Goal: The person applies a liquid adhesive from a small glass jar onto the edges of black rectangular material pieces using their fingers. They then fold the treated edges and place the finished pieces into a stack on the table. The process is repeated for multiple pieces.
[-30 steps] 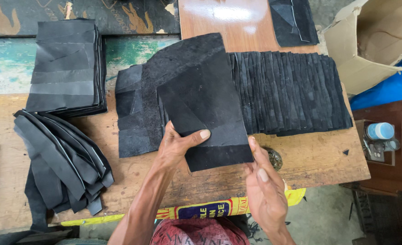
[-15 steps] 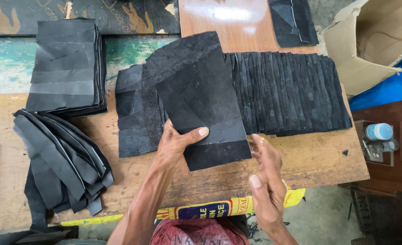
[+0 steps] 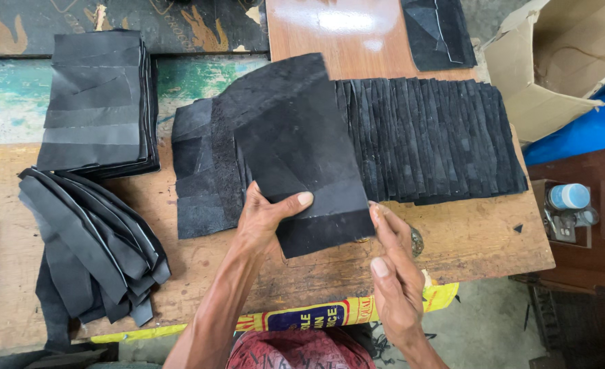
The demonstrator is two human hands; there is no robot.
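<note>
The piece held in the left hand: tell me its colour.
Black all over, matte like suede. The piece in the left hand shows best in the head view.

Bare bench (image 3: 480, 239) lies open right of the hands, below the fanned row of black pieces (image 3: 432, 140). To the left, curved black strips (image 3: 90, 246) and a stacked pile (image 3: 97, 102) block the way, leaving a narrow wooden gap.

Matt, rough black suede piece (image 3: 302, 164) on worn, scuffed wooden table (image 3: 493, 239).

bench: worn wooden worktop (image 3: 480, 239), scuffed
floor: grey concrete (image 3: 480, 328), right
light: glare on varnished board (image 3: 336, 27)
</note>
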